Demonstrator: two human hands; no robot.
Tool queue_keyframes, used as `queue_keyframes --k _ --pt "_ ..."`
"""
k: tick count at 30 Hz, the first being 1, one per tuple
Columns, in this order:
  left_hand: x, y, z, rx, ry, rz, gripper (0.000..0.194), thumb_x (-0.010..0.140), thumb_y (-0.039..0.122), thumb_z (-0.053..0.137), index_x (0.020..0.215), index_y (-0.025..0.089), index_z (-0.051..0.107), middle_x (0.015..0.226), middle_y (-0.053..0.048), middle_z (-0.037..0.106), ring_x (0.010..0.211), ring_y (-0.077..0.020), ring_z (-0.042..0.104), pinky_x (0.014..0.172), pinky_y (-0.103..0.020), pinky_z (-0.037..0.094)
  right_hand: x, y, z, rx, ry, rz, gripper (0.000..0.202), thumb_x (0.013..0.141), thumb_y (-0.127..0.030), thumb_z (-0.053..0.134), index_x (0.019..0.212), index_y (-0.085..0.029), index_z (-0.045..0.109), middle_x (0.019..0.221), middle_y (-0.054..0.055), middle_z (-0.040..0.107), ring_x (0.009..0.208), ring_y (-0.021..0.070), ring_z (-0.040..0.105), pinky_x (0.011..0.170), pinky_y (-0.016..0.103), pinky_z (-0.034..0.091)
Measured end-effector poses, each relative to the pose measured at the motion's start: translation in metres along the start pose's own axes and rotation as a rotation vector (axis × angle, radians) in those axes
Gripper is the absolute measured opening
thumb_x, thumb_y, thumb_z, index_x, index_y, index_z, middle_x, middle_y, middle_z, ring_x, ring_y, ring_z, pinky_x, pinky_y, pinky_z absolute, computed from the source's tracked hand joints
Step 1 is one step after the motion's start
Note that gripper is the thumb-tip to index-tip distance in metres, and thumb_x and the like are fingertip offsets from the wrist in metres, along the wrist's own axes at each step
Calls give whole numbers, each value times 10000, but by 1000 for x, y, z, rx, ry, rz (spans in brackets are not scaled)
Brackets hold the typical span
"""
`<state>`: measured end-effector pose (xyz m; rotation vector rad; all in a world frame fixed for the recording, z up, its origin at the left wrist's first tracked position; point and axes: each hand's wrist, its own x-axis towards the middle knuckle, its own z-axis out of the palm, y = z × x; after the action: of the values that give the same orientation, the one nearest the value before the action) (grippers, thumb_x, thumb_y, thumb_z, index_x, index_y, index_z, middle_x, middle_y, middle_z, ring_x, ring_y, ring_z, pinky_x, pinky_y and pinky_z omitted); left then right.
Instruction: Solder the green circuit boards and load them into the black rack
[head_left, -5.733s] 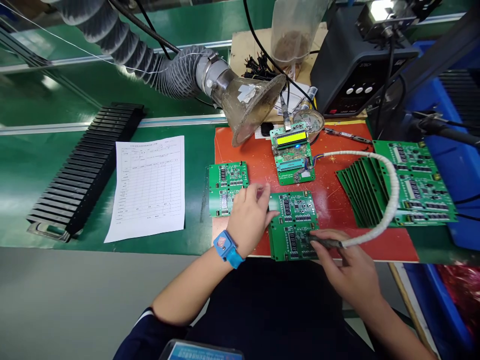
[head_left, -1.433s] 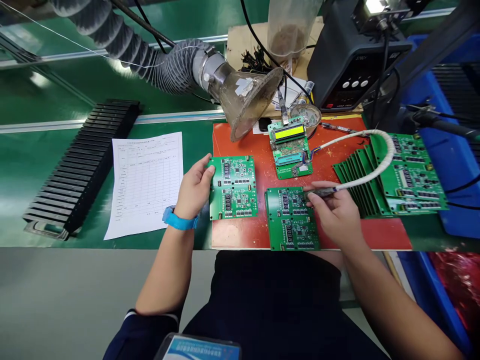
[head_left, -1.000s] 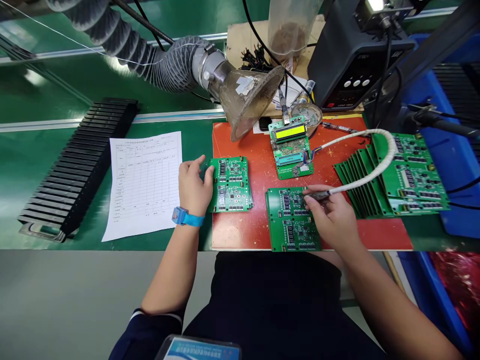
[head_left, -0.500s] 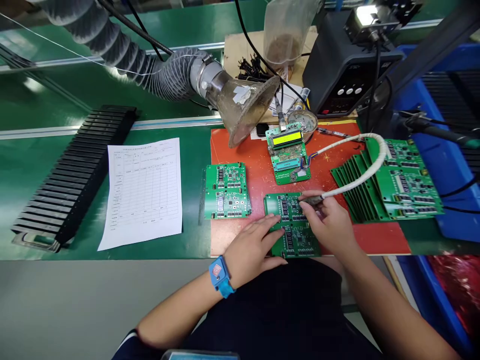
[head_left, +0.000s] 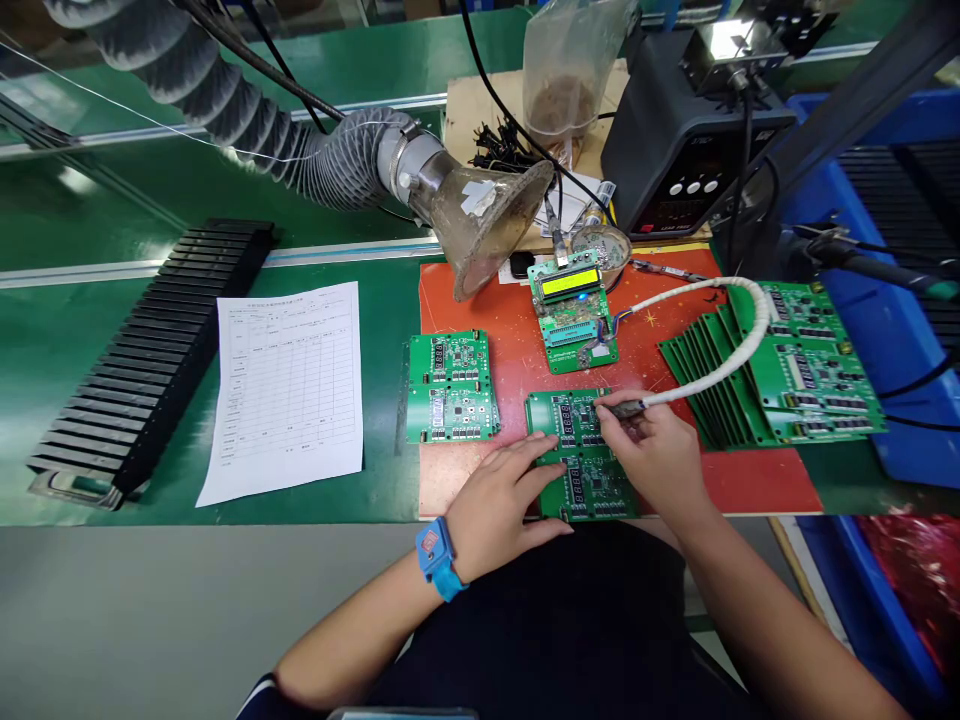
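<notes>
A green circuit board (head_left: pixel 592 475) lies on the red mat before me, bearing two dark digit displays. My left hand (head_left: pixel 504 498) rests on its left edge, fingers stretched out and apart. Between the fingers of my right hand (head_left: pixel 651 440) is a dark probe (head_left: pixel 624 409) with a white sleeved cable (head_left: pixel 720 368), held over the board's upper right part; my fingers hide its tip. That cable runs to a small programmer board (head_left: pixel 574 310) with a lit yellow screen. More green boards (head_left: pixel 452 388) lie left of my hands.
Several green boards (head_left: pixel 810 375) lean in a fanned stack at right, beside a blue bin (head_left: pixel 885 350). A fume hose funnel (head_left: pixel 491 215) hangs over the mat. A printed sheet (head_left: pixel 289 390) and black slotted rack (head_left: pixel 154 350) are on the left. A dark soldering station (head_left: pixel 686 140) stands behind.
A blue light now shows on the programmer board below its screen. The probe lies at a slightly different angle in my right hand. My left hand stays on the board.
</notes>
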<state>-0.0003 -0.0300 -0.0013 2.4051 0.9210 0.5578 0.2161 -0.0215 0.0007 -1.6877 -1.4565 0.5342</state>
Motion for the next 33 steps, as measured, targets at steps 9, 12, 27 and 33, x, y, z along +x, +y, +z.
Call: queue_keyframes --k 9,12,27,33 --pt "2 2 -4 -68 -1 -32 422 783 451 748 1092 213 586 1387 -107 530 1306 -271 487 1055 -468 448 0 2 -5 62 -85 68 200 875 -373 616 975 -200 625 927 62 706 645 171 658 635 312 530" --pt "2 2 -5 -94 -13 -27 423 757 493 759 1035 212 608 1409 -104 508 1327 -268 460 1068 -468 427 0 0 -6 56 -77 74 189 871 -365 624 963 -200 635 892 50 700 640 168 658 648 312 531" --pt "-2 9 1 -176 34 -62 112 846 352 697 874 247 723 1450 -94 454 1362 -277 412 1057 -496 415 2 -3 -6 60 -84 41 184 875 -360 610 953 -194 626 884 54 695 642 165 654 644 310 541" --pt "-2 6 0 -160 8 -50 109 841 350 705 903 263 726 1461 -81 444 1361 -292 413 1056 -515 409 2 0 -7 52 -96 54 183 875 -356 611 963 -196 626 872 44 691 629 160 646 627 301 523"
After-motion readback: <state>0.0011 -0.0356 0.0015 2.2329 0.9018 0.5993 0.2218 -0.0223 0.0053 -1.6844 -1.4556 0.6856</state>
